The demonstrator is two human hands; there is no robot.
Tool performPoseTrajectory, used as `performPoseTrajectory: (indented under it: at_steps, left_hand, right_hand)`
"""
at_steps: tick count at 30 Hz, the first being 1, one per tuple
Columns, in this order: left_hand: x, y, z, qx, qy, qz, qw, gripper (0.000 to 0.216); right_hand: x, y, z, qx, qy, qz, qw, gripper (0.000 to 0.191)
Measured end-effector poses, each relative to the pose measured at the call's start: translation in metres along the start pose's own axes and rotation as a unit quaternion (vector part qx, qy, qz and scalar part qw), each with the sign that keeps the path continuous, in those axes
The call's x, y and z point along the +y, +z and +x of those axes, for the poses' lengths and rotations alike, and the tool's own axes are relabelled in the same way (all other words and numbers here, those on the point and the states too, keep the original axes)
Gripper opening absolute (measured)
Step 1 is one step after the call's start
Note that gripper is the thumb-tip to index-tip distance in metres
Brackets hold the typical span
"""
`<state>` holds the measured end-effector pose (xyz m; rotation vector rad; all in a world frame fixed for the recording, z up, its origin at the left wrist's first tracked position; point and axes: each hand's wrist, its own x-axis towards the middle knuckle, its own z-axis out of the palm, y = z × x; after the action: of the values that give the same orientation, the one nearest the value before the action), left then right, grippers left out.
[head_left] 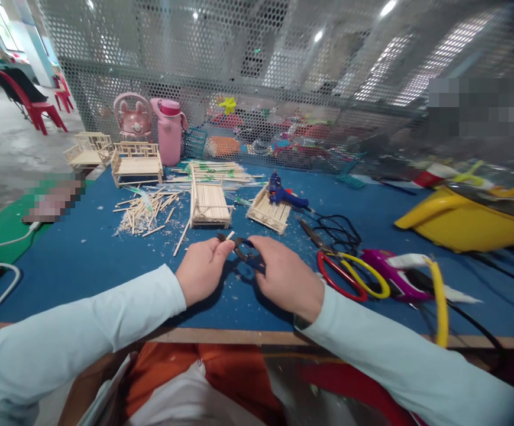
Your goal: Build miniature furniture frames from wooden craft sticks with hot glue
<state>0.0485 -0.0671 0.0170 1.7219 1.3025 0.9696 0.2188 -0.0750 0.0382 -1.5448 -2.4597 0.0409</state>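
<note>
My left hand [204, 267] is closed in a pinch on a short wooden stick [229, 235] near the front of the blue table. Around the handles of dark blue pliers [248, 253] my right hand [285, 277] is wrapped, with the jaws against the stick at my left fingertips. Just beyond the hands stands a small chair made of sticks [211, 204]. To its right a stick frame [269, 212] lies with a blue glue gun [281, 192] resting on it. Loose cut sticks [148, 213] are heaped to the left.
Two finished-looking stick chairs [136, 163] stand at the back left by a pink bottle [169, 133]. Scissors [343, 266], a purple tool [394, 275] and a yellow container [469, 219] occupy the right. A perforated metal screen [257, 77] bounds the table behind.
</note>
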Motion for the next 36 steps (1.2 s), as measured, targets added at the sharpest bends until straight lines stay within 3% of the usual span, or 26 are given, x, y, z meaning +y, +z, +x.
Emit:
performPoseTrajectory:
  at_steps: [3, 6, 9, 12, 14, 16, 18, 20, 22, 28, 31, 36]
  left_hand:
    - [0.001, 0.000, 0.003, 0.005, -0.015, 0.015, 1.000, 0.040]
    - [0.000, 0.001, 0.007, -0.030, -0.041, -0.017, 0.999, 0.044]
    - [-0.003, -0.001, 0.009, -0.068, -0.016, -0.066, 0.995, 0.044]
    - [-0.005, -0.008, 0.008, -0.089, 0.038, -0.048, 0.994, 0.040]
    - [-0.006, -0.012, 0.005, -0.083, 0.064, -0.038, 0.994, 0.039]
    - [-0.005, -0.015, 0.004, -0.069, 0.036, -0.076, 0.994, 0.038]
    - [-0.002, -0.014, 0.005, -0.059, -0.056, -0.158, 0.984, 0.036]
    - [0.002, -0.013, 0.006, -0.065, -0.154, -0.238, 0.957, 0.029]
    - [0.005, -0.011, 0.008, -0.070, -0.211, -0.287, 0.932, 0.023]
    - [0.003, -0.009, 0.010, -0.069, -0.189, -0.308, 0.930, 0.019]
    - [0.001, -0.008, 0.011, -0.092, -0.190, -0.298, 0.931, 0.015]
    - [-0.001, -0.007, 0.010, -0.118, -0.153, -0.281, 0.940, 0.021]
  right_hand:
    - [-0.005, 0.000, 0.000, 0.031, 0.018, -0.098, 0.994, 0.038]
    - [-0.009, -0.008, 0.002, 0.024, 0.044, -0.143, 0.988, 0.037]
    - [-0.007, -0.020, 0.006, -0.054, 0.058, -0.021, 0.997, 0.035]
    - [0.005, -0.034, 0.010, -0.161, 0.070, 0.124, 0.977, 0.028]
    - [0.014, -0.040, 0.011, -0.190, 0.087, 0.148, 0.967, 0.028]
    - [0.021, -0.040, 0.012, -0.189, 0.106, 0.103, 0.971, 0.033]
    - [0.023, -0.035, 0.011, -0.180, 0.110, 0.021, 0.977, 0.041]
    - [0.020, -0.027, 0.009, -0.180, 0.108, -0.054, 0.976, 0.050]
    - [0.017, -0.019, 0.008, -0.180, 0.107, -0.110, 0.972, 0.059]
    - [0.018, -0.017, 0.007, -0.159, 0.120, -0.141, 0.970, 0.069]
    - [0.021, -0.024, 0.004, -0.168, 0.122, -0.092, 0.974, 0.071]
    - [0.015, -0.031, -0.002, -0.196, 0.058, -0.001, 0.979, 0.073]
